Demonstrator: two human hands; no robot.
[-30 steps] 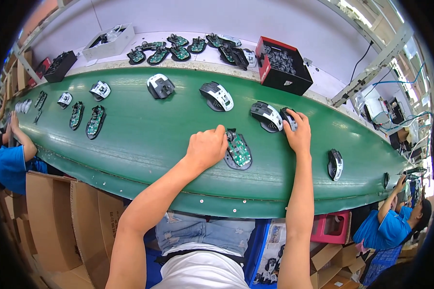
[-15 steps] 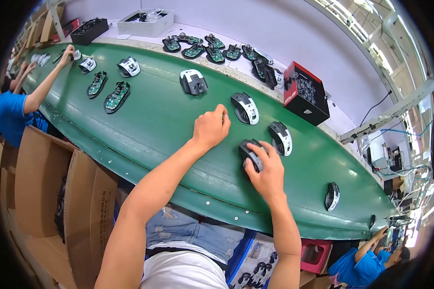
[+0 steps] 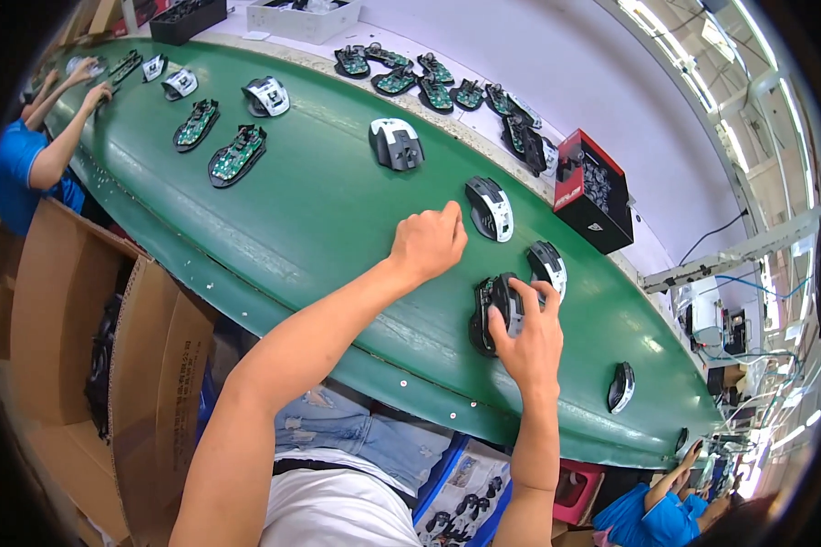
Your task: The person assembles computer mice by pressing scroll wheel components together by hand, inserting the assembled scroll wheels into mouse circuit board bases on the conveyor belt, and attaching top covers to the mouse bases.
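Observation:
Above the green belt, my right hand [image 3: 531,342] grips a dark mouse cover [image 3: 509,301] between thumb and fingers. Right beside the cover, on its left, stands a black mouse base [image 3: 481,317] with bits of circuit board showing; whether the two still touch I cannot tell. My left hand [image 3: 429,242] is closed over the belt, its fingers curled inward; what they hold, if anything, is hidden. Just past the left hand lies a grey-and-white mouse shell [image 3: 490,210]. Another mouse shell [image 3: 547,267] rests behind the right hand, partly covered by its fingers.
Along the green belt [image 3: 328,210] lie another white-and-black shell [image 3: 396,144] and mouse bases with green boards [image 3: 237,157]. Several board assemblies [image 3: 436,96] sit on the far ledge near a black-and-red box of small parts [image 3: 597,187]. A cardboard box [image 3: 160,365] stands at left; co-workers in blue sit at both ends.
In my right hand the mouse cover has come apart from its base, which now shows at its left. My left hand stays closed. The view has shifted slightly.

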